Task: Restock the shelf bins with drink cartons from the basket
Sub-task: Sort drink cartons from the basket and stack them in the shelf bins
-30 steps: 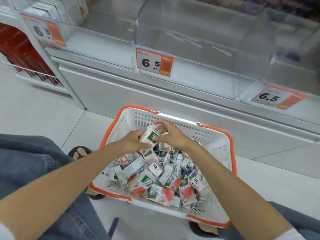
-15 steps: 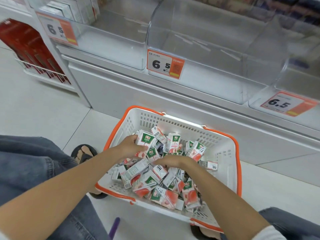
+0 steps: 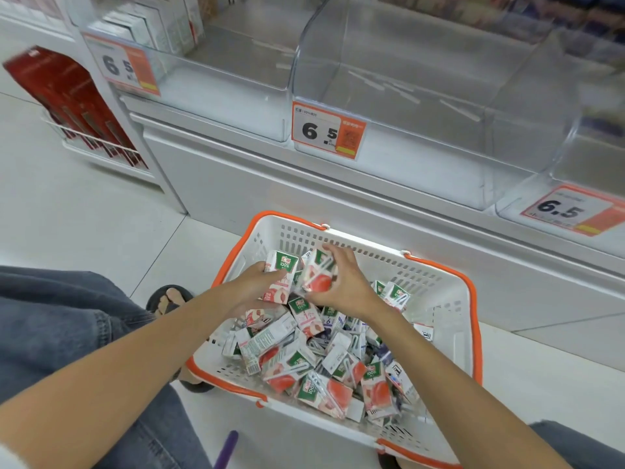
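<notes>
While above basket point(image 3: 449, 292) | left grip point(image 3: 250, 286) holds carton point(image 3: 280, 275) | right grip point(image 3: 345, 282) seemingly holds second carton point(image 3: 318, 275)

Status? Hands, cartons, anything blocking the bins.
Left grip on one carton, right grip on a second carton, both above the basket. Middle bin holds no cartons yet. Nothing seen in the way.
</notes>
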Tool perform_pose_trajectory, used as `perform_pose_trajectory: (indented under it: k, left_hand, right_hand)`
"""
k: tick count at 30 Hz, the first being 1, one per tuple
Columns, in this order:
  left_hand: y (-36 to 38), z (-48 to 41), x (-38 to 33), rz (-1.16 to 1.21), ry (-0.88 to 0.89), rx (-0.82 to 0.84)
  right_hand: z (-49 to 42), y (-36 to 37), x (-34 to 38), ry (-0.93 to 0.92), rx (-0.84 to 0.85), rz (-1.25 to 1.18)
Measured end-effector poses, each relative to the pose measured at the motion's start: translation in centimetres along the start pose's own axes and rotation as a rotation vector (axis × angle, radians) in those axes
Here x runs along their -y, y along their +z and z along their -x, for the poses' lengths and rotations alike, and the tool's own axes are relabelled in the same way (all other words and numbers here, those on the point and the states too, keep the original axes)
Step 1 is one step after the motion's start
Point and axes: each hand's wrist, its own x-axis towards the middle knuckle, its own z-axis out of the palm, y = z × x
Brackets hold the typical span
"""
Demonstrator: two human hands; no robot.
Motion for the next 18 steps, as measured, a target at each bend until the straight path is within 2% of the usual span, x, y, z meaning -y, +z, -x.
perform_pose_trajectory:
  k: [2, 4, 8, 11, 14, 18]
  left_hand:
    - [0.1, 0.3, -1.1, 0.067, -0.013, 0.157]
    - [0.1, 0.8, -2.2, 0.085, 0.026, 0.271]
    - [-1.8, 2.1, -4.5, 0.101, 0.14, 0.302]
    - [-4.3, 4.1, -7.7, 0.038, 0.247, 0.37]
    - [-7.3, 6.8, -11.9, -0.068, 0.35, 0.307]
    - [-11.5, 11.0, -17.7, -0.111, 0.519, 0.201]
  right_hand:
    - [-0.4, -0.2, 2.2, -0.17, -0.072, 0.076]
    - [-0.8, -0.6, 4.0, -0.241, -0.048, 0.027]
    - [-2.3, -3.0, 7.7, -0.051, 0.067, -0.469]
    - [-3.7, -4.2, 11.7, -0.002, 0.17, -0.481]
    - [-5.3, -4.7, 17.2, -0.049, 0.155, -0.442]
    - [-7.5, -5.4, 25.3, -0.193, 0.051, -0.356]
